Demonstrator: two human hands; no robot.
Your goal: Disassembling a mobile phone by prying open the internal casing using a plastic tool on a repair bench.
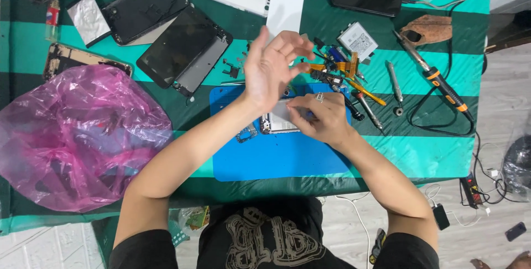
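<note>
Here the right hand pressed down on a small opened phone, fingers curled over its right end and pinching at its top edge. The phone lay on the blue mat, its long axis running from nine to three o'clock, so most of its body stuck out toward nine from that hand. The left hand hovered just above, at about eleven o'clock from the phone, fingers spread and holding nothing, clear of the bench. The right hand was therefore the nearer one, already on the phone. Farther out, at two o'clock, screwdrivers and a soldering iron lay on the striped cloth; at ten o'clock sat a dark screen panel, at eight a pink bag.
</note>
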